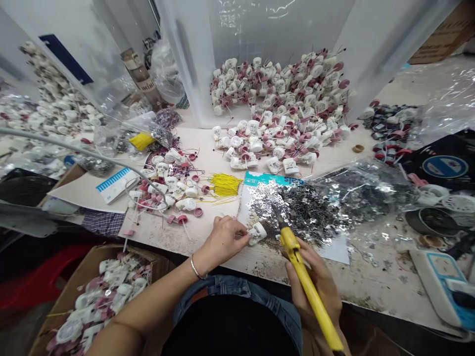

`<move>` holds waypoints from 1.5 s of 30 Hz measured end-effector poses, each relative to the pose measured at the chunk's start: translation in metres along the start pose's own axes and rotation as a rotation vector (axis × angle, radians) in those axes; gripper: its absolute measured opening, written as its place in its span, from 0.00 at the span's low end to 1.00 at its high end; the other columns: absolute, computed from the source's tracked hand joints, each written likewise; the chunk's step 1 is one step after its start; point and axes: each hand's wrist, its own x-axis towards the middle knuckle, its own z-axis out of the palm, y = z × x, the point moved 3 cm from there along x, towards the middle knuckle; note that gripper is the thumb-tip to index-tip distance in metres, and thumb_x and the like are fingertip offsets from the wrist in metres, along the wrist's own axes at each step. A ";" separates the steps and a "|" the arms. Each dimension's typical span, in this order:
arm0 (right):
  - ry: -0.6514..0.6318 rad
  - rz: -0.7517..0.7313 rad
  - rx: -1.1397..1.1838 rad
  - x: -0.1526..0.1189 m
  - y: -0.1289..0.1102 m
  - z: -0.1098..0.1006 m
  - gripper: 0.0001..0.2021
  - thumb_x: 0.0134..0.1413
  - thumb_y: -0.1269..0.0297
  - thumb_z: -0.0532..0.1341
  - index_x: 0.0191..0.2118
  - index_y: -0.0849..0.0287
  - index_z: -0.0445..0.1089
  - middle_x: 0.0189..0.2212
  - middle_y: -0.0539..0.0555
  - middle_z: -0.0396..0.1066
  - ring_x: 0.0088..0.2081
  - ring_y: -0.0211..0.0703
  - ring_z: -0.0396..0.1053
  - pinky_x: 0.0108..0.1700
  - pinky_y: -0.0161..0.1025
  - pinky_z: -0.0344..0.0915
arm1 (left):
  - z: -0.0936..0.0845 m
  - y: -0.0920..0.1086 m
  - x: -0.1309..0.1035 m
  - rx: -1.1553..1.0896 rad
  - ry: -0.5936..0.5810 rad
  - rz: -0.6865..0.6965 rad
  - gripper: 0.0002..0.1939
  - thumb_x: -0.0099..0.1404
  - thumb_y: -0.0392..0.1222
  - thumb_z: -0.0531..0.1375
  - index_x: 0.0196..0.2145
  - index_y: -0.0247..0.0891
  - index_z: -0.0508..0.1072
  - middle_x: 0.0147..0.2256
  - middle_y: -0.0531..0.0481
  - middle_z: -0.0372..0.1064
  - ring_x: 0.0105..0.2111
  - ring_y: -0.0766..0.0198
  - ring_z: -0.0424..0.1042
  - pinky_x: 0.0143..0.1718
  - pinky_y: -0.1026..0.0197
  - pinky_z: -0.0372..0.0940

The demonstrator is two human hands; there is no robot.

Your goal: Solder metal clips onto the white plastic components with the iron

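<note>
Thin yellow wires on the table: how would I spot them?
On the pale table, look just left of the turquoise printed strip. The thin yellow wires lie there, a straight bundle unlike the chunky white and pink plastic parts farther left.

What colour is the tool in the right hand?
Yellow body on the tool; shows best in the head view.
</note>
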 end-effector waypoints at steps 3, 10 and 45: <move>-0.013 -0.042 -0.019 0.013 0.013 0.021 0.06 0.53 0.75 0.60 0.33 0.57 0.68 0.51 0.56 0.66 0.50 0.45 0.70 0.46 0.40 0.74 | -0.004 -0.002 0.000 -0.017 0.065 0.054 0.07 0.57 0.44 0.66 0.33 0.40 0.78 0.42 0.47 0.77 0.48 0.51 0.67 0.49 0.51 0.56; -0.070 -0.164 -0.027 0.021 0.027 0.057 0.05 0.54 0.75 0.60 0.33 0.57 0.68 0.52 0.55 0.62 0.51 0.43 0.69 0.49 0.40 0.73 | -0.006 -0.004 0.009 0.048 -0.076 0.027 0.08 0.65 0.38 0.56 0.31 0.39 0.75 0.30 0.52 0.77 0.33 0.61 0.71 0.49 0.51 0.55; -0.099 -0.086 -0.044 -0.003 0.016 -0.009 0.20 0.53 0.73 0.60 0.52 0.57 0.67 0.49 0.57 0.72 0.48 0.50 0.74 0.47 0.45 0.76 | 0.010 0.000 0.039 0.147 0.017 -0.053 0.08 0.65 0.42 0.58 0.33 0.39 0.77 0.35 0.49 0.77 0.40 0.57 0.70 0.44 0.52 0.50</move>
